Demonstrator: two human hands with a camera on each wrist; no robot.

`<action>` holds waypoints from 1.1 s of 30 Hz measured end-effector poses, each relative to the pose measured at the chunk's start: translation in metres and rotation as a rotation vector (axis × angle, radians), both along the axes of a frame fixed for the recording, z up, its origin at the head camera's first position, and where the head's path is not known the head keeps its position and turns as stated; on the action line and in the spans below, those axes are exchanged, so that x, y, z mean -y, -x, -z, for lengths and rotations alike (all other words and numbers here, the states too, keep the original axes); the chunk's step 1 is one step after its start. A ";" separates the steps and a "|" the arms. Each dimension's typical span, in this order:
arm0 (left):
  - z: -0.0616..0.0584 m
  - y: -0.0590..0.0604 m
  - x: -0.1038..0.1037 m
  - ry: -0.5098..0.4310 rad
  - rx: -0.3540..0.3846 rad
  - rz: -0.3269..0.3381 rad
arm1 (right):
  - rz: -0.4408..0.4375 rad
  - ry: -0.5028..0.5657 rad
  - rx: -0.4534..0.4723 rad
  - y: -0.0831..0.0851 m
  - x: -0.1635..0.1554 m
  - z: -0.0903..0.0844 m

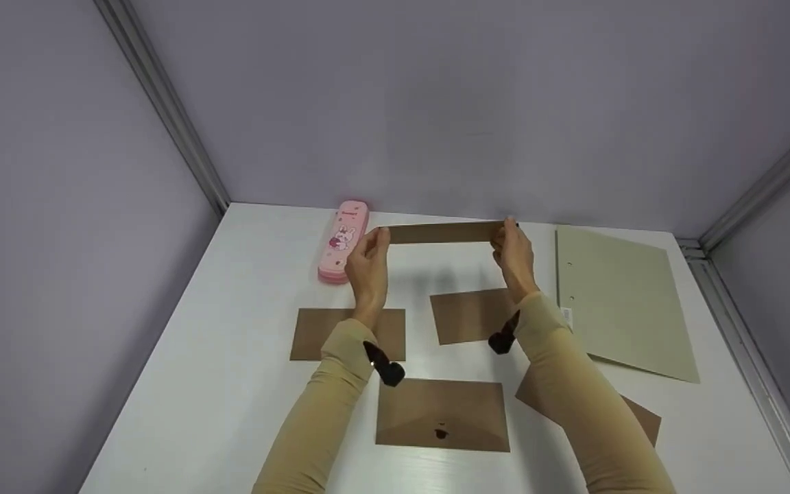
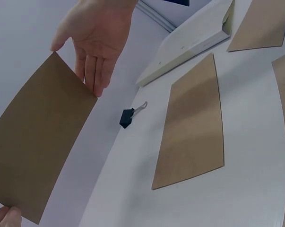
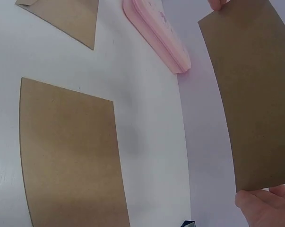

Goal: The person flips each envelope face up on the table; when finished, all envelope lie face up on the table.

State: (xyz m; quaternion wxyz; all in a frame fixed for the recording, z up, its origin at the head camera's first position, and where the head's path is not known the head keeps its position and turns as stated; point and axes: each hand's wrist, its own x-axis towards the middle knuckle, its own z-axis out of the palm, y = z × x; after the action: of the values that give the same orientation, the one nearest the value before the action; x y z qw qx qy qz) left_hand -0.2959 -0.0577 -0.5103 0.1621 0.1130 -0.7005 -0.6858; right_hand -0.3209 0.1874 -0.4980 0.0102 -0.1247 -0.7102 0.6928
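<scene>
Both hands hold up a brown kraft-paper envelope (image 1: 441, 233) by its two short ends, above the far part of the table. The left hand (image 1: 367, 269) grips its left end, beside the pink case. At the right end, the right hand (image 1: 516, 259) pinches it between thumb and fingertips; in the left wrist view that palm faces the camera. Seen nearly edge-on from the head, the envelope shows its plain, slightly bowed face (image 2: 38, 137) in the left wrist view. Below the arms lie more brown envelopes: one left (image 1: 313, 335), one middle right (image 1: 467, 319), and one in front (image 1: 443, 405) with a pointed flap and dark mark.
Another brown envelope (image 1: 642, 420) lies partly under the right forearm. A pale green folder (image 1: 625, 302) lies at the right. The pink rabbit-print pencil case (image 1: 345, 233) sits at the back left. A black binder clip (image 2: 127, 117) is near the back edge. Walls enclose the table.
</scene>
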 end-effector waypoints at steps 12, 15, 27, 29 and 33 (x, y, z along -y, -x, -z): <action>-0.009 0.004 0.003 -0.123 -0.065 0.056 | 0.022 0.054 -0.049 0.000 0.001 -0.022; -0.009 0.005 0.005 -0.088 -0.058 0.050 | -0.002 -0.038 -0.053 0.000 -0.002 -0.022; -0.005 0.004 0.007 0.271 -0.049 0.001 | -0.101 -0.379 -0.185 -0.003 -0.001 -0.011; -0.002 0.004 0.008 0.307 -0.050 0.008 | -0.123 -0.399 -0.187 -0.003 0.001 -0.009; 0.004 0.004 0.011 0.359 -0.057 0.058 | -0.145 -0.439 -0.166 -0.001 0.005 -0.002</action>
State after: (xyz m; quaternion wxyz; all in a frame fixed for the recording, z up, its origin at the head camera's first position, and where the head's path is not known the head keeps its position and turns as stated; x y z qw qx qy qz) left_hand -0.2999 -0.0689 -0.5143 0.1793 0.0425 -0.8096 -0.5572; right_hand -0.3200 0.1828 -0.4961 0.0456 -0.0106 -0.8475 0.5287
